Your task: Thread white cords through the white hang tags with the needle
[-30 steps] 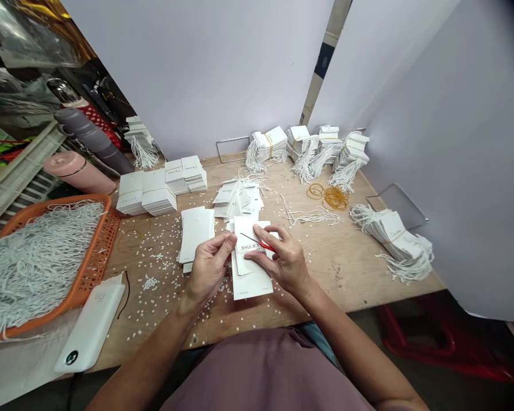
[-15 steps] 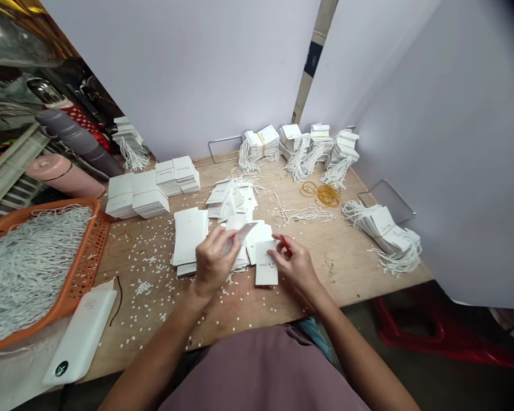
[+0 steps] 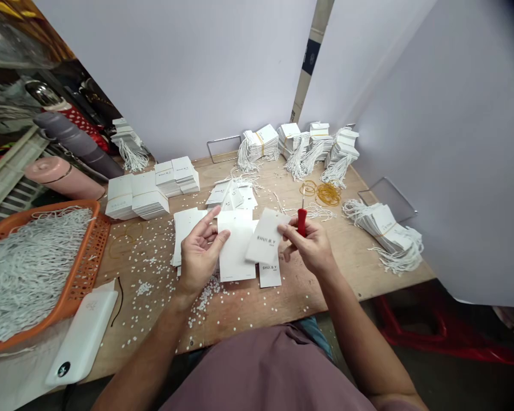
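Observation:
My left hand (image 3: 201,248) holds a larger blank-faced white card (image 3: 237,254) at its left edge, thumb in front. My right hand (image 3: 306,242) pinches a smaller white hang tag (image 3: 265,240) with "SHUI.B.Y" print, which overlaps the card's right side. The same hand also grips a red-handled tool (image 3: 302,221), its thin metal shaft pointing up. Below the hang tag, another printed tag (image 3: 270,275) lies on the table. Left of my left hand is a stack of white cards (image 3: 185,228), partly hidden. Behind the cards lies a loose pile of tags with strings (image 3: 248,198).
An orange basket (image 3: 79,274) of white strings stands left, beside a white power bank (image 3: 83,339). Card stacks (image 3: 148,194) sit behind. Bundled strung tags (image 3: 261,142) line the wall; another bundle (image 3: 388,231) is at right. Rubber bands (image 3: 328,194) and paper dots lie scattered.
My left hand has lowered and now holds the larger card facing up. My right hand has lifted a printed tag, and the red tool has swung upright into view.

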{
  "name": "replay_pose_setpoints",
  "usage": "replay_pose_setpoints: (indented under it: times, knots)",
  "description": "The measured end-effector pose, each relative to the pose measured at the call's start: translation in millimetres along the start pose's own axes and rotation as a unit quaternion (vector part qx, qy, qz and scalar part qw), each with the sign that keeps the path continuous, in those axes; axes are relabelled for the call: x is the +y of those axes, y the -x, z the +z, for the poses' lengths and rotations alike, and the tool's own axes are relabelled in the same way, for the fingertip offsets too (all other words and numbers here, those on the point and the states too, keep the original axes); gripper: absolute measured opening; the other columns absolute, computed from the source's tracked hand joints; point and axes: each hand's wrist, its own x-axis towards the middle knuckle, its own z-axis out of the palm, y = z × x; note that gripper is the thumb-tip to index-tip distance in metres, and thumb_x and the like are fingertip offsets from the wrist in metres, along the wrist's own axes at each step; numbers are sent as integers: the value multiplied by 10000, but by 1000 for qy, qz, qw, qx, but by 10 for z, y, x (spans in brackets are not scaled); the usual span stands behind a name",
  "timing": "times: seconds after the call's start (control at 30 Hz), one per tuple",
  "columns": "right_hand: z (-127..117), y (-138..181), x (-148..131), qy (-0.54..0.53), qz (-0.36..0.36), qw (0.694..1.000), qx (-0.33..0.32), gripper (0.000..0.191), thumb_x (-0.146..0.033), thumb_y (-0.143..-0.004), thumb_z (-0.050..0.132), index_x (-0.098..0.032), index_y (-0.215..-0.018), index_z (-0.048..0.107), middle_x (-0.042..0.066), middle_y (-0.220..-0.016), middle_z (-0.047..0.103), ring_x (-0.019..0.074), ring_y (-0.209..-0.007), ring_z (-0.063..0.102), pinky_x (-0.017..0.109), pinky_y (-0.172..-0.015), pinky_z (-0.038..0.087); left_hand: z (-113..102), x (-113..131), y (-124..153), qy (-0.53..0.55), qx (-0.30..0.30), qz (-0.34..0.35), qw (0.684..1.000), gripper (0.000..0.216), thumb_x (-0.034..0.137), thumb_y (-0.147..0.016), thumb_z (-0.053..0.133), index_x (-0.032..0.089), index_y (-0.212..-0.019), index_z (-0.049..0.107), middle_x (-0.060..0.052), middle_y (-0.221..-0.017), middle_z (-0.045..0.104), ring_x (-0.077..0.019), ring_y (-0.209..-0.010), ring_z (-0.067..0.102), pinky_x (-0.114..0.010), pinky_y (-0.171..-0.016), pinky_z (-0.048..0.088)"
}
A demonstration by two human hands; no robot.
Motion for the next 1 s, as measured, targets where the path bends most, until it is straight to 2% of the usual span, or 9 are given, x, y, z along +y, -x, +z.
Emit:
replay_pose_setpoints:
  times: [0.07, 0.13, 0.2, 0.27, 0.37, 0.47, 0.7, 1.0]
  knots:
    - [2, 46, -47, 33, 34, 997, -57, 345, -451, -718, 813, -181, -722, 600, -60, -569, 541, 77, -358, 491, 232, -301, 457, 3, 7, 6, 10, -18, -18, 1000, 634, 261, -788, 774, 176, -1387, 583, -2, -783, 687, -91, -709, 624, -194, -716, 561]
    - [73, 75, -47, 73, 36, 993, -81, 333, -439, -732, 801, -181, -693, 594, -67, -530, 518, 67, -349, 467, 213, -293, 420, 25, 10, 22, 13, -36, -28, 999, 644, 290, -825, 744, 177, -1426, 542, -21, -817, 712, -97, -713, 639, -197, -695, 565]
    - [160, 77, -10, 102, 27, 991, -83, 327, -438, -763, 774, -182, -683, 586, -72, -512, 500, 62, -338, 454, 200, -283, 376, 46, 5, 40, 8, -45, -26, 999, 634, 306, -854, 717, 189, -1445, 520, -35, -863, 736, -101, -715, 654, -201, -688, 568]
    - [219, 62, 35, 114, 25, 990, -80, 327, -445, -782, 754, -182, -691, 582, -73, -514, 497, 63, -335, 459, 196, -281, 356, 51, -13, 54, 0, -38, -17, 999, 564, 317, -856, 717, 176, -1386, 583, -49, -893, 751, -112, -736, 674, -212, -709, 575]
    - [247, 38, 68, 111, 39, 990, -79, 333, -458, -780, 751, -186, -707, 572, -75, -521, 496, 69, -338, 466, 198, -277, 350, 31, -53, 61, -14, 4, -10, 1000, 467, 344, -816, 760, 130, -1225, 693, -72, -903, 766, -155, -784, 708, -257, -756, 595]
    - [252, 22, 59, 101, 64, 990, -81, 333, -455, -769, 752, -192, -705, 558, -77, -518, 491, 71, -342, 458, 204, -276, 369, 16, -67, 63, -26, 37, -10, 999, 454, 374, -800, 778, 116, -1168, 715, -90, -920, 777, -190, -812, 729, -298, -784, 609]
    - [300, -1, 46, 85, 81, 989, -87, 320, -413, -768, 755, -195, -687, 534, -81, -525, 490, 61, -343, 446, 206, -291, 418, 67, -21, 66, 30, -13, -26, 999, 500, 380, -800, 784, 114, -1211, 684, -124, -1056, 773, -232, -916, 740, -345, -850, 613]
    - [371, -20, 10, 64, 63, 991, -95, 338, -412, -770, 755, -194, -638, 533, -71, -499, 490, 60, -334, 445, 185, -265, 371, 27, -184, 30, 48, 2, -43, 998, 411, 420, -840, 739, 162, -1158, 717, -93, -1068, 773, -229, -900, 742, -305, -758, 617]
